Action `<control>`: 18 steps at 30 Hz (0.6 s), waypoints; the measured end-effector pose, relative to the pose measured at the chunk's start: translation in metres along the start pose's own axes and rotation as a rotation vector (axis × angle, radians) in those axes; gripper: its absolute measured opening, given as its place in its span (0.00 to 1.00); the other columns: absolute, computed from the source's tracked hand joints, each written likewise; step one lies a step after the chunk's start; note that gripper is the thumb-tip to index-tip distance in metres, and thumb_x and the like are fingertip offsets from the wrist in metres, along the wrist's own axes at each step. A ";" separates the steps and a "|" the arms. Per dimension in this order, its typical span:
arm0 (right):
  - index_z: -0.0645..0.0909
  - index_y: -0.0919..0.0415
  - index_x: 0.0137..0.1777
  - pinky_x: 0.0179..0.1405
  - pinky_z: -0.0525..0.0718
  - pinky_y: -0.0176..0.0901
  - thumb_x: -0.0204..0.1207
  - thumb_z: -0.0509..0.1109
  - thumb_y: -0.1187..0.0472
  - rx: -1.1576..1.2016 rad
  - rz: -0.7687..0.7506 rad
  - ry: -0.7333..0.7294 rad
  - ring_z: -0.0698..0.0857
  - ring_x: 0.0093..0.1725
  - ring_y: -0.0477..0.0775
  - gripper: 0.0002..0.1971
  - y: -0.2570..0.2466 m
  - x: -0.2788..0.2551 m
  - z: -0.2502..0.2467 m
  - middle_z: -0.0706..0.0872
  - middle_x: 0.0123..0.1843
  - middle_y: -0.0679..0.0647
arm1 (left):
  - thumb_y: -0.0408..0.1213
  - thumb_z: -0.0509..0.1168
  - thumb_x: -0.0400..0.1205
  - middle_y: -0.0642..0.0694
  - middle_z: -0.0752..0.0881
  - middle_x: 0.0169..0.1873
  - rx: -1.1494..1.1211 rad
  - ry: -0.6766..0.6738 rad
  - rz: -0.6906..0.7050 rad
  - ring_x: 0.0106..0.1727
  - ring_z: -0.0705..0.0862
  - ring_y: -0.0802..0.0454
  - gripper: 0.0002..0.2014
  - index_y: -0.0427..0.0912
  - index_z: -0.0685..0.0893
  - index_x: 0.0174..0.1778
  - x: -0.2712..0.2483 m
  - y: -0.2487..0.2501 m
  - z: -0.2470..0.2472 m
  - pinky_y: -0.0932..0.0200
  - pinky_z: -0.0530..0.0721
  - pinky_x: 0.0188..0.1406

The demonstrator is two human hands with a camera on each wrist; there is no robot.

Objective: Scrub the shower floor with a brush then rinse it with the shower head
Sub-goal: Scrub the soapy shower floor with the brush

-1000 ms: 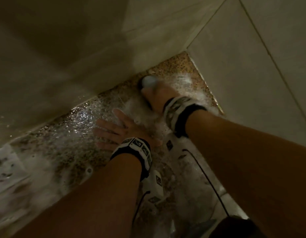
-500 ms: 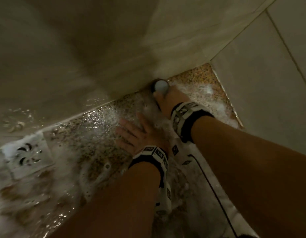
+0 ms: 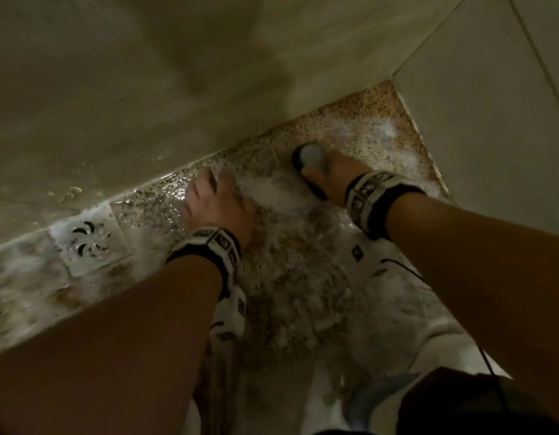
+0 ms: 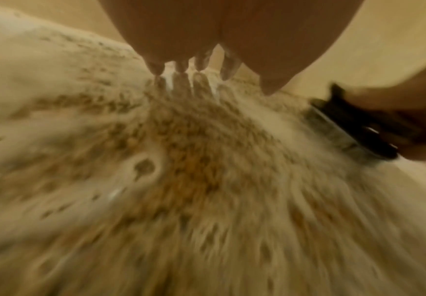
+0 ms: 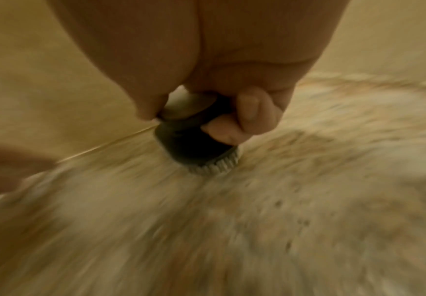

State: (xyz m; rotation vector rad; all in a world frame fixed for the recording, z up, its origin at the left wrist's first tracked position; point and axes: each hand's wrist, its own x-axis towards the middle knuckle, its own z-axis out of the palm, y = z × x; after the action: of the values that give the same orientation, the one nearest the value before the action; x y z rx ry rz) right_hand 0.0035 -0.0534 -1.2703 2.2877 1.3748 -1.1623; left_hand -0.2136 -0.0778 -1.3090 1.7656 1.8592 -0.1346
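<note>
Scrubbing a soapy speckled floor

Pressing pale bristles onto the floor (image 3: 360, 120) near the corner, the round black brush (image 5: 194, 146) sits clenched in the right hand (image 3: 331, 177). White foam (image 3: 272, 189) smears the gritty brown-flecked stone. The left hand (image 3: 215, 205) lies flat, fingers straight, on glossy wet floor near a square metal drain (image 3: 90, 240).

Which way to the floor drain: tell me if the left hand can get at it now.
Probably yes. The left hand lies flat on the foamy shower floor, holding nothing, and the floor drain sits to its left with only foam and water between them.
</note>
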 end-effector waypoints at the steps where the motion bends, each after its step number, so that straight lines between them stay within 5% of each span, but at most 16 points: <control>1: 0.68 0.60 0.82 0.51 0.80 0.47 0.85 0.59 0.36 0.054 0.098 0.042 0.83 0.63 0.64 0.35 0.003 0.005 -0.008 0.82 0.69 0.59 | 0.55 0.60 0.87 0.43 0.58 0.89 -0.003 -0.014 -0.021 0.87 0.58 0.37 0.30 0.56 0.65 0.86 0.005 0.000 -0.003 0.31 0.59 0.86; 3: 0.69 0.60 0.81 0.51 0.82 0.50 0.84 0.60 0.35 0.135 0.163 0.066 0.84 0.60 0.65 0.35 -0.007 0.016 -0.006 0.82 0.68 0.58 | 0.53 0.62 0.87 0.44 0.55 0.89 -0.025 -0.027 -0.091 0.88 0.55 0.37 0.30 0.56 0.65 0.86 0.012 0.001 -0.006 0.31 0.55 0.87; 5: 0.72 0.57 0.78 0.46 0.82 0.49 0.82 0.61 0.35 0.132 0.059 0.010 0.86 0.56 0.64 0.33 -0.032 0.020 0.013 0.85 0.67 0.59 | 0.50 0.63 0.87 0.43 0.56 0.89 -0.027 -0.026 -0.161 0.88 0.54 0.36 0.29 0.55 0.66 0.86 0.018 -0.001 -0.007 0.31 0.55 0.87; 8: 0.60 0.59 0.86 0.54 0.79 0.49 0.84 0.63 0.39 -0.027 -0.058 -0.208 0.81 0.68 0.65 0.37 -0.056 -0.022 0.054 0.78 0.76 0.62 | 0.45 0.63 0.88 0.39 0.64 0.82 -0.004 -0.005 -0.200 0.82 0.63 0.33 0.24 0.53 0.71 0.82 0.025 -0.005 -0.011 0.32 0.63 0.83; 12: 0.63 0.56 0.83 0.59 0.78 0.48 0.83 0.61 0.34 -0.154 -0.118 -0.311 0.81 0.68 0.60 0.36 -0.007 -0.072 0.067 0.78 0.76 0.58 | 0.49 0.64 0.87 0.38 0.67 0.79 -0.010 0.042 -0.229 0.79 0.66 0.33 0.25 0.50 0.72 0.81 0.029 -0.004 -0.010 0.32 0.66 0.79; 15: 0.67 0.59 0.81 0.54 0.77 0.48 0.83 0.60 0.33 -0.053 0.070 -0.058 0.82 0.62 0.63 0.36 0.028 -0.046 0.029 0.80 0.72 0.60 | 0.51 0.69 0.82 0.36 0.66 0.82 -0.015 0.083 -0.197 0.82 0.64 0.31 0.34 0.52 0.68 0.84 0.020 0.005 0.001 0.31 0.63 0.81; 18: 0.68 0.61 0.80 0.47 0.76 0.50 0.83 0.62 0.35 0.110 0.244 0.145 0.80 0.51 0.61 0.35 0.026 -0.019 0.009 0.82 0.69 0.60 | 0.57 0.68 0.82 0.36 0.53 0.90 -0.016 0.015 -0.210 0.89 0.51 0.30 0.41 0.55 0.58 0.89 0.018 0.014 0.014 0.28 0.52 0.86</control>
State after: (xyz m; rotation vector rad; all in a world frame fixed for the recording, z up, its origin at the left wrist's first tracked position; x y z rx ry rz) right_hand 0.0158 -0.0849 -1.2675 2.5746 1.0598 -1.0358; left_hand -0.1957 -0.0666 -1.3248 1.5616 2.0482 -0.1860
